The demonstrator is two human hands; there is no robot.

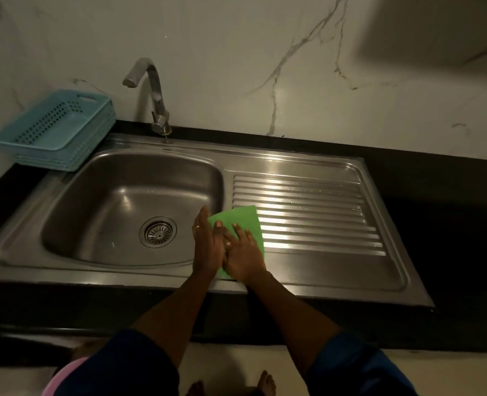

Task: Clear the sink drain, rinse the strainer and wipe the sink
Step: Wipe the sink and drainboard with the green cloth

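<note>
The stainless-steel sink (pixel 116 172) is set into a black countertop (pixel 450 212), with its basin on the left and a ribbed drainboard (pixel 308 212) on the right. The strainer (pixel 157 232) sits in the drain on the basin floor. A green cloth (pixel 246 220) lies spread over the ridge between basin and drainboard, near the front rim. The right hand (pixel 243 258) presses flat on the cloth, fingers straight and slightly apart. The left hand (pixel 206 247), which wears a ring, stands on edge along the cloth's left border, fingers straight and together, thumb resting on the cloth; the two hands touch. A curved faucet (pixel 151 92) rises behind the basin. A stack of blue perforated baskets (pixel 56 130) stands at the back left corner, against the marbled wall (pixel 236 52). Water drops glint on the drainboard.
</note>
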